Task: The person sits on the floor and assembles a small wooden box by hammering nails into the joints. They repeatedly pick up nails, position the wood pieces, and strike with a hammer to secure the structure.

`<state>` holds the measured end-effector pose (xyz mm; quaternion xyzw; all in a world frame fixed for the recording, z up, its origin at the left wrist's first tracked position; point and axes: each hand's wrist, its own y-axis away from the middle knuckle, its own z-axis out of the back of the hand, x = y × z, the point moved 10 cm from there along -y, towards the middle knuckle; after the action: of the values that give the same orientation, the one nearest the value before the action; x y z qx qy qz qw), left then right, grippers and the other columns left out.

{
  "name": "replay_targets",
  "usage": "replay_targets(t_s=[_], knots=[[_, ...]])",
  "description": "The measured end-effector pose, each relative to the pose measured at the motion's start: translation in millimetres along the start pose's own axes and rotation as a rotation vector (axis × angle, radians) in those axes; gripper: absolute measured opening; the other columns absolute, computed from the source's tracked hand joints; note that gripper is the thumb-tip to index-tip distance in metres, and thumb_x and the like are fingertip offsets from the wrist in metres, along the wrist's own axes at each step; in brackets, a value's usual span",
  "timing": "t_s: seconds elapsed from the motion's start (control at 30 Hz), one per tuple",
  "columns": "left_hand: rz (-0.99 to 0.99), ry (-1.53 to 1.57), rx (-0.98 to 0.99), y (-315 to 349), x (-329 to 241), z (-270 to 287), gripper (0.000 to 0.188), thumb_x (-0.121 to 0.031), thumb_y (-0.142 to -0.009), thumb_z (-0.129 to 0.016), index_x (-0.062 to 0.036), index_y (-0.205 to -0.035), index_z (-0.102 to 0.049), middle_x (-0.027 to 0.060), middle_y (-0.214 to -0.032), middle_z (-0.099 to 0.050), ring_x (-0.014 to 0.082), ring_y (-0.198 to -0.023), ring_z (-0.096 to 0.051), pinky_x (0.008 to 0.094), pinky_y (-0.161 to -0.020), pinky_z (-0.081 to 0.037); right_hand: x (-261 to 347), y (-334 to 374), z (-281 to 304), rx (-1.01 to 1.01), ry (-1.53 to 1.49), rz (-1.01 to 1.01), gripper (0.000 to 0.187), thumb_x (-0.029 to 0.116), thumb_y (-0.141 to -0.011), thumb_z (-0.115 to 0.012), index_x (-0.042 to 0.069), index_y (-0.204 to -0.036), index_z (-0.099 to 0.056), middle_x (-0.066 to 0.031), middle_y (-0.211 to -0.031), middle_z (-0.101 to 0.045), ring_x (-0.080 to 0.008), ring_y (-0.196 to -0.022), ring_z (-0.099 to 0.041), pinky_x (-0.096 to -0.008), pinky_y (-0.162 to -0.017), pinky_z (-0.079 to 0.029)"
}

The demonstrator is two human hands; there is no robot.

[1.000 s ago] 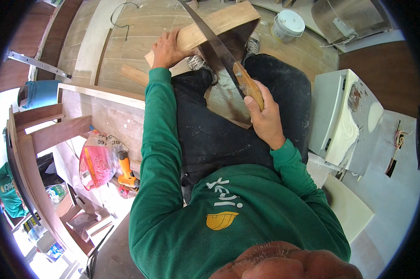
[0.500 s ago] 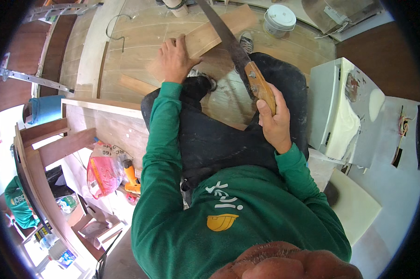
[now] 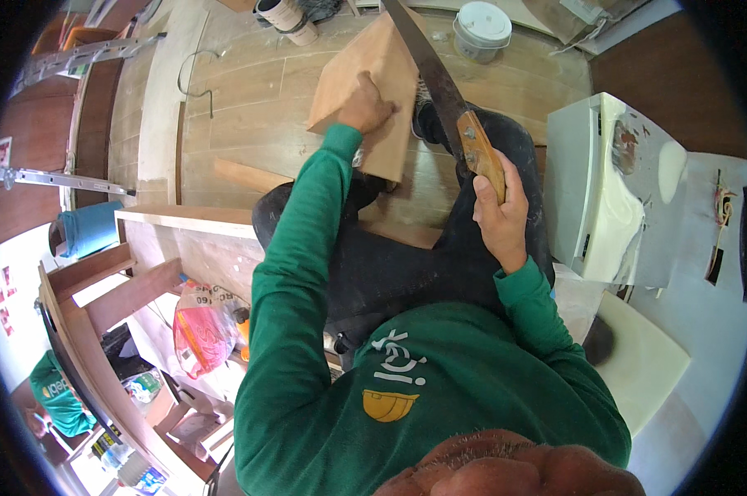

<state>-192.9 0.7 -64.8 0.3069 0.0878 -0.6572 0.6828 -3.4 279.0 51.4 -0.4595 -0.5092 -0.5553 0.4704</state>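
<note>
My right hand (image 3: 503, 217) is wrapped around the wooden handle of a handsaw (image 3: 439, 83). Its long dark blade slants up and away to the left, above my right knee. Between my legs and a little ahead, a light brown wooden board (image 3: 340, 74) stands tilted, showing two faces that meet along an edge. My left hand (image 3: 367, 107) grips it at that edge, thumb on the right face and the index finger stretched along the wood. Part of my left fingers is hidden from above. The saw blade stays apart from my left hand.
A white lidded bucket (image 3: 482, 31) and a stack of cups or tubes (image 3: 286, 21) stand at the far side. To the right is a white cabinet (image 3: 613, 190). A wooden frame (image 3: 187, 217), a plastic bag (image 3: 204, 326) and an aluminium ladder (image 3: 67, 182) are on the left.
My left hand has moved right and closed on the board, which has turned from lying on the floor to a tilted stance nearer me. The saw has shifted slightly right and down.
</note>
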Motion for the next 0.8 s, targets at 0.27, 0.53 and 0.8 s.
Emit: replay_targets(t_s=[0.27,0.53,0.8], knots=[[0.025,0.825,0.486,14.9,-6.5,-128.4,0.068,-0.019,-0.110,-0.071,-0.0103,-0.167,-0.036,0.0131,-0.120,-0.065,0.0251,-0.102,-0.075,0.0359,-0.086,-0.068,-24.5,-18.6,5.9,-0.013,-0.144,-0.108,0.055,0.025,-0.113,-0.067,0.000,-0.159,-0.050,-0.0022,-0.100,-0.065,-0.0052,-0.066,-0.054,-0.0236,-0.055,-0.047],[-0.168,0.148,0.363,-58.3,77.8,-88.4,0.070,-0.006,-0.101,-0.073,-0.0229,-0.165,-0.050,0.0112,-0.146,-0.062,0.0313,-0.125,-0.072,0.0452,-0.105,-0.062,-27.4,-25.8,11.7,-0.077,-0.197,-0.148,0.056,0.021,-0.114,-0.065,-0.002,-0.161,-0.046,-0.0024,-0.096,-0.064,-0.0046,-0.064,-0.054,-0.0234,-0.055,-0.047],[-1.354,-0.772,0.150,-7.3,-115.2,-98.1,0.072,-0.018,-0.091,-0.085,-0.0222,-0.158,-0.057,0.0106,-0.156,-0.059,0.0349,-0.157,-0.046,0.0496,-0.134,-0.033,-34.7,-20.6,24.9,-0.157,-0.255,-0.115,0.062,0.026,-0.114,-0.063,-0.005,-0.162,-0.040,-0.0030,-0.086,-0.061,-0.0076,-0.062,-0.055,-0.0254,-0.054,-0.048]])
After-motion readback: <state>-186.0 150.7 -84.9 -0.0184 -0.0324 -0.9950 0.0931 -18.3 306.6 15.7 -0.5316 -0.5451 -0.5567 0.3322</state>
